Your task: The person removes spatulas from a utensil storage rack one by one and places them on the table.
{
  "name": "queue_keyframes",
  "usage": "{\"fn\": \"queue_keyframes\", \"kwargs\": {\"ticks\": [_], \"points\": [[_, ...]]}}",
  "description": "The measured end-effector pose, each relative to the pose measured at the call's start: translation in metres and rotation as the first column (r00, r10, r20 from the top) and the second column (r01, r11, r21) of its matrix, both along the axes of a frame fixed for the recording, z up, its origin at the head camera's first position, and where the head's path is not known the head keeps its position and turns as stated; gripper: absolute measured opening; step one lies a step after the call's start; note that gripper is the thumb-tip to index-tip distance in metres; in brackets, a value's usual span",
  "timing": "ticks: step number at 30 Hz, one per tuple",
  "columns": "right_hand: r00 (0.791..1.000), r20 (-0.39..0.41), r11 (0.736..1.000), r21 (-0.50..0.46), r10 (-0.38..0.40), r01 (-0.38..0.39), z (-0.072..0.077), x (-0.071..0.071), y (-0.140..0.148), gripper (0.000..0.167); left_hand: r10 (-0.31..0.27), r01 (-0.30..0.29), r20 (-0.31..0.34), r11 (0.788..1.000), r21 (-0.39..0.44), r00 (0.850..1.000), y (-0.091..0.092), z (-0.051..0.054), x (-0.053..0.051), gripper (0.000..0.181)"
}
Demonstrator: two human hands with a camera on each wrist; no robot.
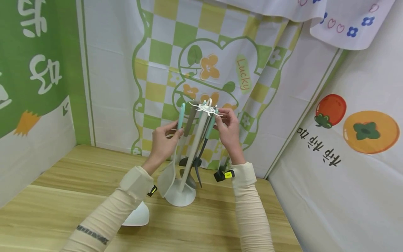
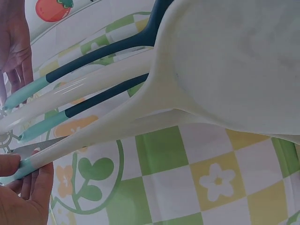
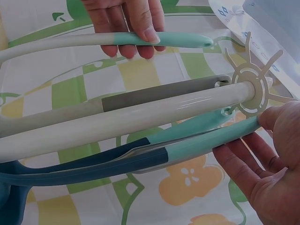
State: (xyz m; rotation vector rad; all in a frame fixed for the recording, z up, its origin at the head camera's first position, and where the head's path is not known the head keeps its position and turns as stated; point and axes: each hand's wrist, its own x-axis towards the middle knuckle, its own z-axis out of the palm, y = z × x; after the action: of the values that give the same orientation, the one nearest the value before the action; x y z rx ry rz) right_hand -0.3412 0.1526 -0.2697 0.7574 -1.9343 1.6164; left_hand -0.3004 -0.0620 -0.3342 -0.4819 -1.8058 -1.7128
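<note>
A white utensil rack (image 1: 194, 148) stands on the table, with a round base and a ring of hooks (image 3: 251, 91) on top. Left of its post, my left hand (image 1: 162, 142) pinches the mint handle of a white broad-headed kitchen utensil (image 2: 225, 70); the handle's end is apart from the hooks. My right hand (image 1: 229, 131) holds the mint handle of a dark blue utensil (image 3: 108, 174) between thumb and fingers, right at the hook ring. Another mint-handled utensil (image 3: 187, 127) and a grey-handled one (image 3: 159, 91) hang on the rack. Some lower ends overlap.
A white rounded object (image 1: 138, 215) lies on the wooden table (image 1: 207, 224), partly behind my left sleeve. A checkered cloth (image 1: 160, 50) hangs behind the rack. Printed white sheeting (image 1: 340, 196) closes off the right side.
</note>
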Motion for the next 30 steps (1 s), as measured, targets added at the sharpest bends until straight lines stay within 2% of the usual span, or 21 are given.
{"fn": "queue_keyframes", "kwargs": {"ticks": [8,11,17,18,23,30], "points": [[1.0,0.007,1.0,0.003,-0.012,0.012,0.001,0.0,0.0,0.022,0.008,-0.008,-0.001,1.0,0.011,1.0,-0.006,-0.005,-0.001,0.035],[1.0,0.006,1.0,0.001,-0.002,0.002,0.0,-0.001,0.0,0.022,0.017,-0.018,0.026,1.0,0.012,1.0,-0.01,-0.009,-0.001,0.036],[0.999,0.038,1.0,-0.001,0.009,-0.009,0.012,0.021,-0.006,0.023,0.029,-0.031,0.082,0.999,0.022,0.996,-0.019,-0.018,0.0,0.038],[0.999,0.04,1.0,-0.001,0.007,-0.007,0.014,0.025,-0.007,0.023,0.026,-0.028,0.075,0.999,0.032,0.997,-0.021,-0.019,0.0,0.038],[0.999,0.036,1.0,-0.005,0.006,-0.006,0.015,0.025,-0.007,0.022,0.031,-0.034,0.058,0.998,0.06,0.998,-0.029,-0.024,0.001,0.037],[0.999,0.041,1.0,-0.003,0.0,0.0,0.014,0.025,-0.008,0.022,0.054,-0.056,0.063,0.998,0.041,0.997,-0.044,-0.032,0.001,0.039]]}}
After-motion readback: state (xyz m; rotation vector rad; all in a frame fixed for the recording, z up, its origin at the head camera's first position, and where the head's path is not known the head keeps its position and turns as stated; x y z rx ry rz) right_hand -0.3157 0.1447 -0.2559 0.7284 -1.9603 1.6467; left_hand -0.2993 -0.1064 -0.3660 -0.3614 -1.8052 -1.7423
